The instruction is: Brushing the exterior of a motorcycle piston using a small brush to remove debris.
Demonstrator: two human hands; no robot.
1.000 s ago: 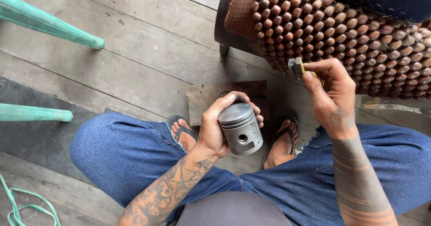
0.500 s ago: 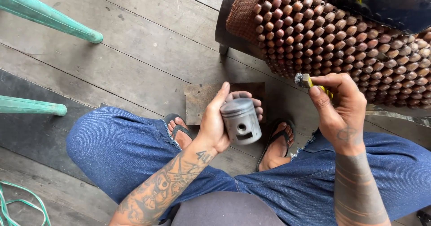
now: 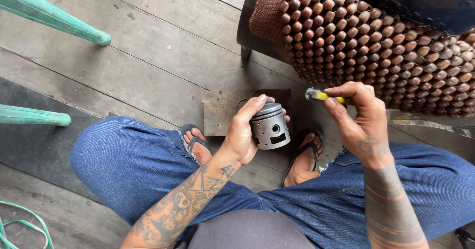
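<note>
My left hand [image 3: 243, 133] grips a grey metal piston [image 3: 269, 126], upright, with its crown up and a round hole and a slot in its skirt facing me. My right hand [image 3: 360, 118] holds a small yellow-handled brush [image 3: 324, 95], bristles pointing left, a little above and to the right of the piston without touching it. Both hands hover over my knees, which are in blue jeans. My feet in dark sandals [image 3: 302, 152] rest on the floor below.
A flat square metal plate [image 3: 220, 111] lies on the grey plank floor under the piston. A seat covered with brown wooden beads [image 3: 376, 46] stands at the upper right. Turquoise furniture legs [image 3: 54, 19] jut in from the left. A green cord [image 3: 22, 226] lies at the lower left.
My left hand has turned the piston, so its slotted side faces me. My right hand with the brush has shifted slightly down and toward the piston.
</note>
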